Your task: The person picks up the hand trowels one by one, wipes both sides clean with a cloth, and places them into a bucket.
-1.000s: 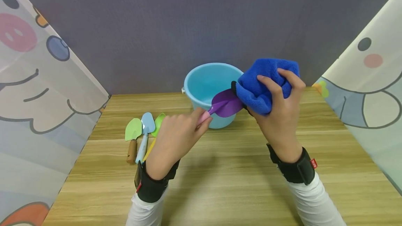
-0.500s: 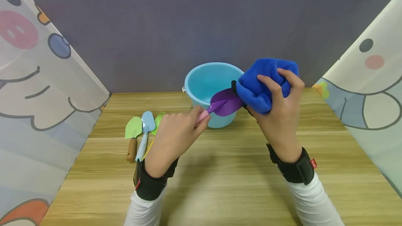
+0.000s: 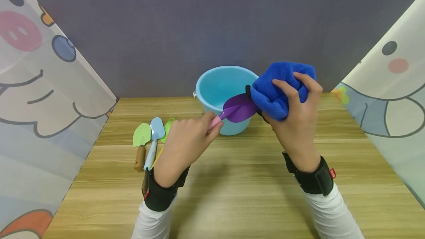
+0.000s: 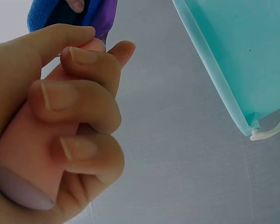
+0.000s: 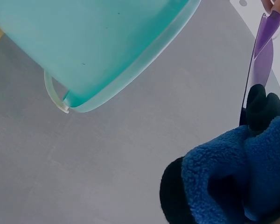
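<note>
My left hand [image 3: 186,139] grips the pink handle of a toy shovel [image 3: 239,108], its fingers curled round the handle [image 4: 39,144] in the left wrist view. The purple blade points right, in front of the bucket in the head view. A bunched blue plush cloth [image 3: 277,87] with black edging covers the blade's tip. My right hand [image 3: 295,117] holds this cloth, fingers bent over its top. In the right wrist view, the cloth [image 5: 224,163] meets the blade's lower end. The tip itself is hidden in the folds.
Behind the shovel stands a light blue bucket [image 3: 232,129] near the grey back wall. To the left lie a light green shovel [image 3: 141,135] with a brown handle, a light blue shovel [image 3: 157,128], and a green one [image 3: 168,124] partly hidden by my left hand. Printed panels flank the wooden table [image 3: 249,194].
</note>
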Available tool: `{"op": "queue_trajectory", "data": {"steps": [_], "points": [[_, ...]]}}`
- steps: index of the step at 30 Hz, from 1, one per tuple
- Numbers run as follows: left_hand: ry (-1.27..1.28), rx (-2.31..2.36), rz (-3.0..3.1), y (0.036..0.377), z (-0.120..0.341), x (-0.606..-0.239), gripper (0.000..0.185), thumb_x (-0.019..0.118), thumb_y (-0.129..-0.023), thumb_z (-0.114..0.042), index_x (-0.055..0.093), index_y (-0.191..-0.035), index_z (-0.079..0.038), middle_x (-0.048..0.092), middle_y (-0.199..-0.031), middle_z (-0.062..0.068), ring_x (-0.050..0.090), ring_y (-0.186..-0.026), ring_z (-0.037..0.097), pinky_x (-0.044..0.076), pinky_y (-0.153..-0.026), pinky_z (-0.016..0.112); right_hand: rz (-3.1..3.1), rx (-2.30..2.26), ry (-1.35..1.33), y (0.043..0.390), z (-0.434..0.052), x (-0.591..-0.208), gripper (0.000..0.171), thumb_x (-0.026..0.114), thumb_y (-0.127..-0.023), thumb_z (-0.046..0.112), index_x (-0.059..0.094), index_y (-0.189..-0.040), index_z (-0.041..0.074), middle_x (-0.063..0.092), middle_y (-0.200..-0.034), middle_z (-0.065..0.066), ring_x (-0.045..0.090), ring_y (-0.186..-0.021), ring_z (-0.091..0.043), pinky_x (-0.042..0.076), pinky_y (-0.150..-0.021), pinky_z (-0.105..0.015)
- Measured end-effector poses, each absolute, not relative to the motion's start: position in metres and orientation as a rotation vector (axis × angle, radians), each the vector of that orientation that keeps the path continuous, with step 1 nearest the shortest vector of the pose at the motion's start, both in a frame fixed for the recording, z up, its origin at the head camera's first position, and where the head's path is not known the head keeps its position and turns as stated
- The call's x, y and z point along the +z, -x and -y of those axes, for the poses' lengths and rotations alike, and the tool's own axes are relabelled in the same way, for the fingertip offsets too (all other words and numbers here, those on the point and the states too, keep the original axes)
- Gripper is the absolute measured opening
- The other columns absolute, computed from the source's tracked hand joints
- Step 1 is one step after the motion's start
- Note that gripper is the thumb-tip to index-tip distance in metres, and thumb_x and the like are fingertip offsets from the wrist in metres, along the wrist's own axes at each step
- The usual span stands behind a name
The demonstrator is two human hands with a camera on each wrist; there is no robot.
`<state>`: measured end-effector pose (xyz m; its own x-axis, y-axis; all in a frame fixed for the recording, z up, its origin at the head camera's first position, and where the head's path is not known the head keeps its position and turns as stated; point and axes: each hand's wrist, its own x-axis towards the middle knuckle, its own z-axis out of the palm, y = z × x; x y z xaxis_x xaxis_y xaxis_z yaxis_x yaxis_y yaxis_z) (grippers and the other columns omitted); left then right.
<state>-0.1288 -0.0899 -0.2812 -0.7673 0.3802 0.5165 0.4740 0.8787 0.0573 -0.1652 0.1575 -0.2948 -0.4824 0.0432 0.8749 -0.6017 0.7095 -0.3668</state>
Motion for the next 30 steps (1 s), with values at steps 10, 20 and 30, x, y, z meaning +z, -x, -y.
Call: {"op": "queue_trajectory", "data": {"steps": [10, 20, 30], "points": [[0.618, -0.253, 2.543, 0.1306, 0.0910, -0.2825, 0.033, 0.064, -0.100, -0.037, 0.053, -0.080, -0.014, 0.025, -0.057, -0.008, 0.027, -0.047, 0.009, 0.017, -0.045, 0.025, 1.963, 0.838, -0.431, 0.1643, -0.1586, -0.2941, 0.057, 0.087, -0.077, 0.007, 0.062, -0.127, 0.014, 0.039, -0.145, -0.020, 0.037, -0.145, -0.040, 0.041, -0.113, -0.060], [0.610, -0.288, 2.540, 0.1307, 0.0935, -0.2820, 0.030, 0.064, -0.101, -0.037, 0.052, -0.086, -0.013, 0.024, -0.057, -0.007, 0.027, -0.047, 0.010, 0.018, -0.045, 0.025, 1.952, 0.837, -0.429, 0.1658, -0.1609, -0.2936, 0.055, 0.086, -0.078, 0.006, 0.062, -0.127, 0.014, 0.039, -0.145, -0.019, 0.037, -0.146, -0.039, 0.042, -0.112, -0.059], [0.627, -0.434, 2.608, 0.1336, 0.0952, -0.2812, 0.024, 0.063, -0.101, -0.035, 0.056, -0.096, -0.013, 0.032, -0.059, -0.006, 0.036, -0.050, 0.012, 0.026, -0.046, 0.025, 1.861, 0.908, -0.400, 0.1663, -0.1620, -0.2908, 0.050, 0.085, -0.079, 0.004, 0.063, -0.122, 0.014, 0.039, -0.143, -0.022, 0.033, -0.147, -0.032, 0.038, -0.115, -0.053]]}}
